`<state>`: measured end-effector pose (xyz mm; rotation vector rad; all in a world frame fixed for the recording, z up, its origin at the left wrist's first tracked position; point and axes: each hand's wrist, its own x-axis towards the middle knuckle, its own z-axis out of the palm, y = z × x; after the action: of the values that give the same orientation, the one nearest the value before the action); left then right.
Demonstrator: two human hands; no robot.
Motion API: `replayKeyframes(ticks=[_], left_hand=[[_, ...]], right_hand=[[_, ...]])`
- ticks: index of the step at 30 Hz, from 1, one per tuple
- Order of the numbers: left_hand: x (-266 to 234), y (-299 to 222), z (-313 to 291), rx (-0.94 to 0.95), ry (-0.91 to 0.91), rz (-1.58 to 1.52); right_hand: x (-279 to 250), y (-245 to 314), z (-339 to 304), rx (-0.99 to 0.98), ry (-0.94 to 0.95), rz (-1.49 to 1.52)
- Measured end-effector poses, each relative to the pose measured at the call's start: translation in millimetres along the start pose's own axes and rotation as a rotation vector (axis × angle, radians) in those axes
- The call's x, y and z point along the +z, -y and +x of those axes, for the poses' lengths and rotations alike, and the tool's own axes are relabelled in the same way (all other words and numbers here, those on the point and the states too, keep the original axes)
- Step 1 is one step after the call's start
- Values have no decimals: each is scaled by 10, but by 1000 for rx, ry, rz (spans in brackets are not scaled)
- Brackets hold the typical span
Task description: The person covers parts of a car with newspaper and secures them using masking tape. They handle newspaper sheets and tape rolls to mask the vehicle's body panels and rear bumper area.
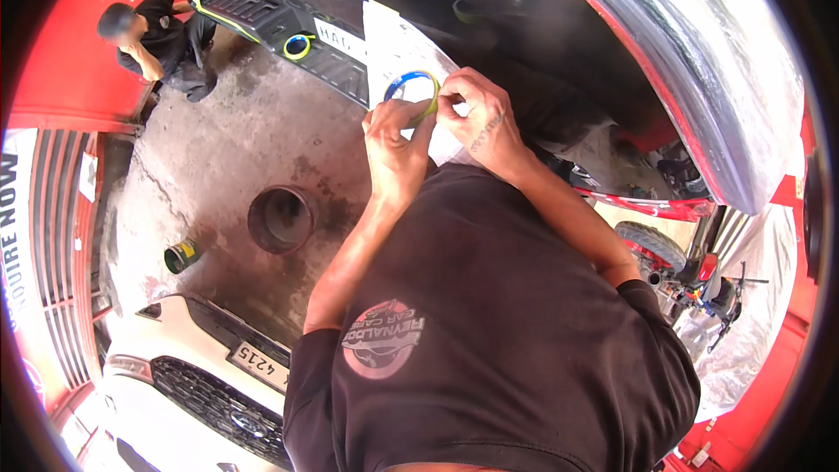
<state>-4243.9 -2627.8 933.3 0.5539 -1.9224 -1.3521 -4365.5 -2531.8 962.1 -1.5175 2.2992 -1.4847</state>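
A roll of yellow-green masking tape (412,79) with a blue inner core is up in front of my chest. My left hand (398,150) grips its lower edge between thumb and fingers. At the roll's right edge, my right hand (482,118) is closed in a pinch on the tape; whether it has the loose end is too small to tell. Behind both hands, a white paper sheet (393,39) hangs against the dark car (524,52). Part of the sheet is hidden by my hands and the roll.
Another tape roll (297,46) rests on the dark rear bumper (336,70), which has yellow-green tape along its edge. A person (162,44) crouches at the far left. On the concrete floor are a round bin (281,219) and a can (182,256). A white car (192,385) stands behind.
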Motion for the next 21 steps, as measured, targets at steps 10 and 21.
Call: replayKeyframes(ticks=[10,21], left_hand=[[-495,480,-36,-346,210,-985],[-286,48,-125,40,-23,52]], right_hand=[[-356,58,107,333,340,552],[-81,145,-145,232,378,210]])
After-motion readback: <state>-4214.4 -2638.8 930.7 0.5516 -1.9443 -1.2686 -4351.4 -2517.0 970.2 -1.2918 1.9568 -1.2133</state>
